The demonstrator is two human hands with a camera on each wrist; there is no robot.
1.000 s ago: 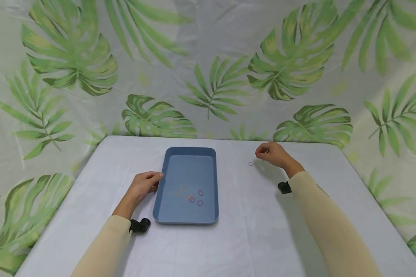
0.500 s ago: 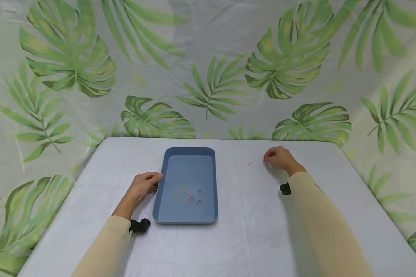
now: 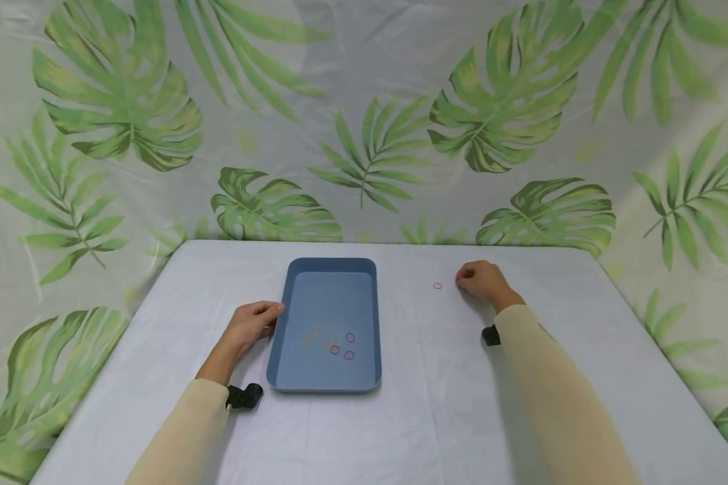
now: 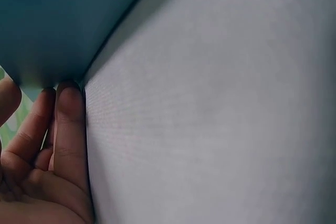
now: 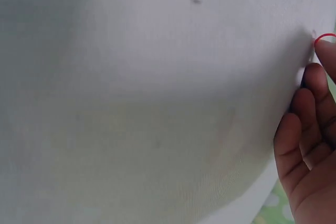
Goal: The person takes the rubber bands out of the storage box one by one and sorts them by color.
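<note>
In the head view a blue tray lies left of the table's middle. My left hand holds its left rim, thumb at the edge; the left wrist view shows the fingers against the outer wall. Inside the tray are three red-purple rubber bands and several tan ones. At the table's far right side my right hand pinches a red rubber band at its thumb tip, low over the cloth. Another red rubber band lies just left of that hand.
A white cloth covers the table. Behind its far edge hangs a leaf-patterned curtain. Black wrist cameras sit on both wrists. A small dark mark shows on the cloth in the right wrist view.
My right hand has moved right and nearer, away from the loose red rubber band, then slightly back left. My left hand and the tray have stayed in place.
</note>
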